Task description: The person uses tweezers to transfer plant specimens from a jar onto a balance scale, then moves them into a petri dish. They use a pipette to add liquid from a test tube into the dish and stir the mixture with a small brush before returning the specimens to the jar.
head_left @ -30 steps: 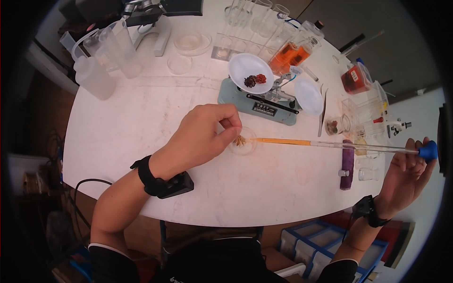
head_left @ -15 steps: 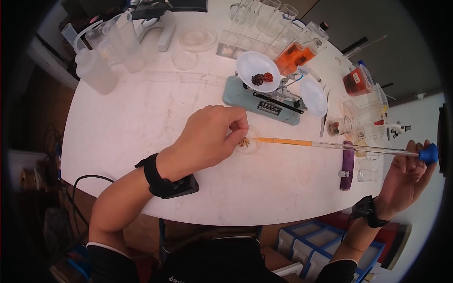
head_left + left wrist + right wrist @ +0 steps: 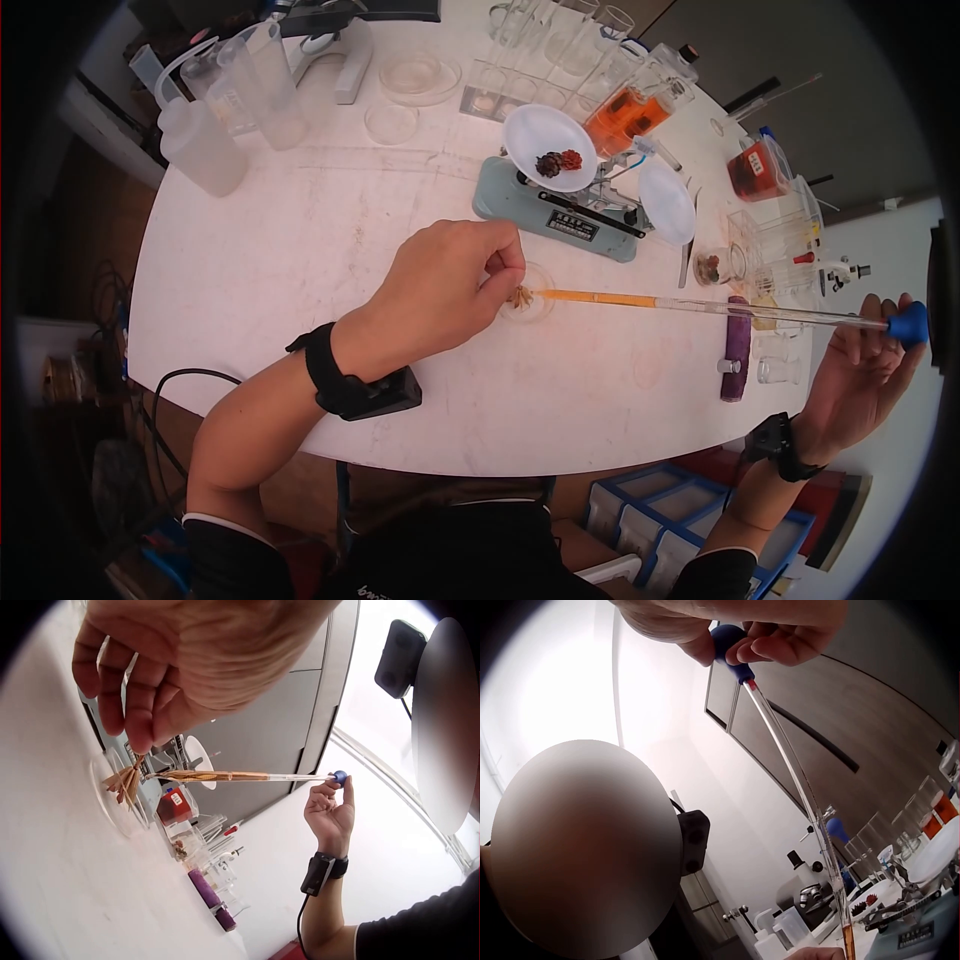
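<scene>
The left hand (image 3: 440, 290) pinches the top of a dried brown bundle (image 3: 126, 784), which fans out over a small clear dish (image 3: 106, 814) on the white table (image 3: 350, 220). The right hand (image 3: 865, 375), well apart and raised at the far right, grips the blue bulb (image 3: 907, 325) of a long glass dropper (image 3: 600, 298). Amber liquid fills the lower part of its tube, and its tip points at the bundle.

Behind the dish, the near pan (image 3: 535, 125) of a green scale (image 3: 560, 225) holds one dark clump and one red one. A glass bottle (image 3: 628, 122) beyond it contains orange liquid with darker pieces, a lidded tub (image 3: 757, 172) holds something red, and a small jar (image 3: 708, 267) has reddish and greenish bits inside.

In the head view, the left hand's fingers cover part of the bundle, and the microscope (image 3: 350, 65) is cut off at the top. The right wrist view loses the dropper's lower end. The tip seems just beside the bundle, though whether they touch is hard to tell.
</scene>
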`<state>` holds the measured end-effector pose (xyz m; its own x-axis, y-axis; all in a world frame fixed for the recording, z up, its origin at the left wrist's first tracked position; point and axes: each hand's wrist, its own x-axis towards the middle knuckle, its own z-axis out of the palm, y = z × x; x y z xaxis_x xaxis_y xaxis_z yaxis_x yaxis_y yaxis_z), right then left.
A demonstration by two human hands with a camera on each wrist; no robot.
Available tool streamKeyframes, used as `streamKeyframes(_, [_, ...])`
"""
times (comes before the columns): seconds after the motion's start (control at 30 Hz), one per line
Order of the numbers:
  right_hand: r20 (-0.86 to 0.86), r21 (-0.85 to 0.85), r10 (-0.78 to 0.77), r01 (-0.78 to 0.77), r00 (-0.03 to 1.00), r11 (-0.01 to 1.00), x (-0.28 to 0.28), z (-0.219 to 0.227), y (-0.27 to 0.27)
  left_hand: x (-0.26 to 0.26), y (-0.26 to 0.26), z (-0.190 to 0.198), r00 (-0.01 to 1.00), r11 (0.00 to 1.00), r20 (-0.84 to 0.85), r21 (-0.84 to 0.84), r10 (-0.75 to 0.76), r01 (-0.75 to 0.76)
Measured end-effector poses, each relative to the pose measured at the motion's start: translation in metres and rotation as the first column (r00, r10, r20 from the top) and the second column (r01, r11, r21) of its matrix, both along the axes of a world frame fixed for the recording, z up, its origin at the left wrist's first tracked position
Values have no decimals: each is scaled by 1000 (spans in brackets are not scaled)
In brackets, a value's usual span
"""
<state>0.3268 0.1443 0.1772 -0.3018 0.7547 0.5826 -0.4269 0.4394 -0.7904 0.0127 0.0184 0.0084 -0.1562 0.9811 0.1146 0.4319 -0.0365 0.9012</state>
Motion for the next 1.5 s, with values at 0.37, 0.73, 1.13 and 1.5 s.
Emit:
streamKeyframes(0.37, [-7, -6, 6, -6, 1000, 1000, -6, 1, -2, -1, -1, 0, 1000, 1000, 10, -18, -3, 3])
streamKeyframes(0.73, [-14, -4, 27, -27, 1000, 1000, -5, -1, 1, 0, 0, 0, 1000, 1000, 21, -26, 4, -3])
streamKeyframes(1.13, [-2, 11, 44, -44, 999, 999, -5, -3, 1, 0, 0, 1, 1000, 999, 14, -38, 0, 0])
streamKeyframes(1.5, [-4, 8, 56, -56, 998, 998, -5, -2, 1, 0, 0, 1, 1000, 999, 8, -44, -2, 2])
